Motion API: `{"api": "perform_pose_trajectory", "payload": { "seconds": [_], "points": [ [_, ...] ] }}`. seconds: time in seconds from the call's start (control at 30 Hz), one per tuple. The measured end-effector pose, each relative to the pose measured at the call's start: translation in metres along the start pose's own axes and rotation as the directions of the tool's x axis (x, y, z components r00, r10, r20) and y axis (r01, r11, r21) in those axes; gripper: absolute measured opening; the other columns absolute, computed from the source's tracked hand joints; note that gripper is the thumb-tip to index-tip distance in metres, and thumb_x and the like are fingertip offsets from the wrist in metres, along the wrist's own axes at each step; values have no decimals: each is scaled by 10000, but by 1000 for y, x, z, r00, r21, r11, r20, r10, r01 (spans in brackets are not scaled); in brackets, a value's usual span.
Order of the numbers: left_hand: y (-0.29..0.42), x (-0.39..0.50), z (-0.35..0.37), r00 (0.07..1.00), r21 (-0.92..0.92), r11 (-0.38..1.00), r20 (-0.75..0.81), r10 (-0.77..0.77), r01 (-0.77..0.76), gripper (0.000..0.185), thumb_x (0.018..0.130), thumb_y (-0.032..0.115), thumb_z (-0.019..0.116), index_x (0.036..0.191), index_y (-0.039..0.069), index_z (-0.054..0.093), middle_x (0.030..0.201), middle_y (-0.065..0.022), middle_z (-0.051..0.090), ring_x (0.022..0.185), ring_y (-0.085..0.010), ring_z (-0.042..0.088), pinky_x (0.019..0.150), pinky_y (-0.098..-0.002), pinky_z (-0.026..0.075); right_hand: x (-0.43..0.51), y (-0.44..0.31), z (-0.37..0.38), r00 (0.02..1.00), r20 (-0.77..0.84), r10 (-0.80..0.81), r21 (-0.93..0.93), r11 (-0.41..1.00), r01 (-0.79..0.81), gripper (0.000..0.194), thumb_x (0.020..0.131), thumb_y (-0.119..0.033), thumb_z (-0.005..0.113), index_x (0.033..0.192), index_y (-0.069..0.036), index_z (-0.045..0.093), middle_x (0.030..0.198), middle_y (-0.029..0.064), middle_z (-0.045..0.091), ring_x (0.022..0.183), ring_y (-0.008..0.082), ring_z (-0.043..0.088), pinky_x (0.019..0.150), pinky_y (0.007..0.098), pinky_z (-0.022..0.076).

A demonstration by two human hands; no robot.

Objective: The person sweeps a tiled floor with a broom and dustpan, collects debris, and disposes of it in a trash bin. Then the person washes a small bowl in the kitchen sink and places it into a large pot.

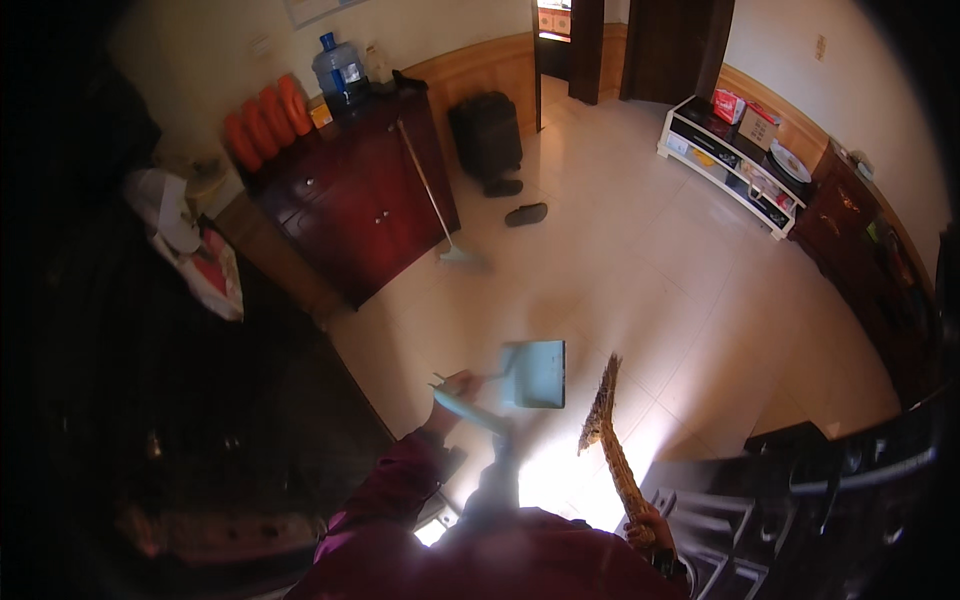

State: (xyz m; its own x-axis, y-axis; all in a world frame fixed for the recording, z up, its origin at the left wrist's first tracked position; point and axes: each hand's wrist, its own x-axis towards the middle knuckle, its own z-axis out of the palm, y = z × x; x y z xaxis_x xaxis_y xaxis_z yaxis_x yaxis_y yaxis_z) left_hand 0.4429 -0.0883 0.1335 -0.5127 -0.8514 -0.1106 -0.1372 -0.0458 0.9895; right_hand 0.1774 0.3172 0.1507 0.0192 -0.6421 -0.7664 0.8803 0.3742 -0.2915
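My left hand (463, 388) is closed around the handle of a light blue plastic dustpan (541, 375), whose pan is out in front of me, over the tiled floor. Lower right, my right hand (649, 529) grips the woven handle of a straw hand broom (604, 409). The broom's bristle head points forward, to the right of the dustpan and apart from it. Bright light falls on the floor between the two. A strip of light blue plastic, blurred, crosses below my left hand; what part it is I cannot tell.
A long-handled broom (426, 180) leans on a dark red cabinet (352, 202). Beyond it stand a black suitcase (486, 139) and a dark slipper (526, 214). A low white-framed stand (731, 165) is at the back right. A panelled door (720, 517) is near my right side.
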Motion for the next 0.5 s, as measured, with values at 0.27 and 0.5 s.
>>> {"api": "perform_pose_trajectory", "payload": {
  "seconds": [0.27,0.5],
  "points": [
    [-1,224,-50,999,71,997,-54,-3,7,272,872,301,623,716,96,535,610,42,468,542,-47,430,499,-213,372,100,-133,107,989,-129,-73,118,989,88,203,770,-72,563,913,-108,424,565,35,411,415,108,414,343,228,345],
    [10,431,-62,984,152,988,-168,67,-42,263,879,252,590,733,33,593,556,0,504,531,-66,465,481,-267,385,214,-296,146,996,-90,13,148,989,0,288,778,-51,546,1008,-162,414,609,32,398,490,127,464,367,228,385]
  ]
}}
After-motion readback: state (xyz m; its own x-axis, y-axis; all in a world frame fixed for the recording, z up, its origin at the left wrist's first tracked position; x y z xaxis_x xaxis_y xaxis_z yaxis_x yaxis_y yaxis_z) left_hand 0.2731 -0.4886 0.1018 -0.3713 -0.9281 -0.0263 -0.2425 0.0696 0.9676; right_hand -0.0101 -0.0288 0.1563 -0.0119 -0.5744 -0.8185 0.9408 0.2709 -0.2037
